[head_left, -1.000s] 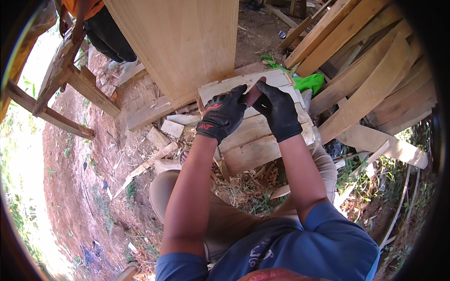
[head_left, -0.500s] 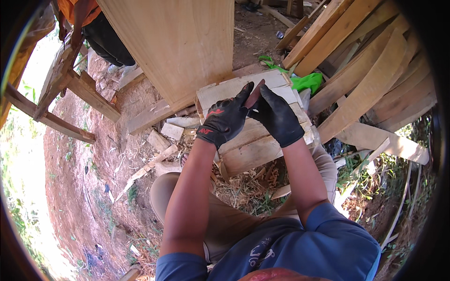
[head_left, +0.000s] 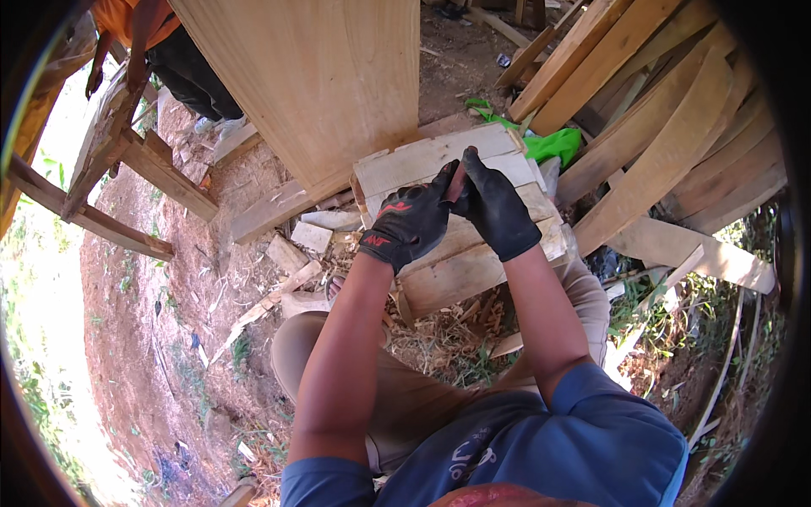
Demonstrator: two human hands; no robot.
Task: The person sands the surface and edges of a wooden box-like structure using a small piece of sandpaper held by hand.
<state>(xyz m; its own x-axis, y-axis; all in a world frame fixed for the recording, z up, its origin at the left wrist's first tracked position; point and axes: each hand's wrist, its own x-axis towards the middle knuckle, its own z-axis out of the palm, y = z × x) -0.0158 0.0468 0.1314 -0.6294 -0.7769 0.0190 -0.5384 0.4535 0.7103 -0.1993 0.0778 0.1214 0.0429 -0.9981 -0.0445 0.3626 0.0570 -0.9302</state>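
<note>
Left hand (head_left: 411,221) and right hand (head_left: 497,205), both in black work gloves, close together around a small reddish object (head_left: 456,179) pinched between their fingertips above a stack of short planks (head_left: 439,220), which seemingly lies untouched, work barely begun.

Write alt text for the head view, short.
Two hands in black gloves, left hand and right hand, meet around a small reddish object above a stack of pale boards. A big wooden panel leans behind, planks lean at right, and another person stands upper left on red dirt.
</note>
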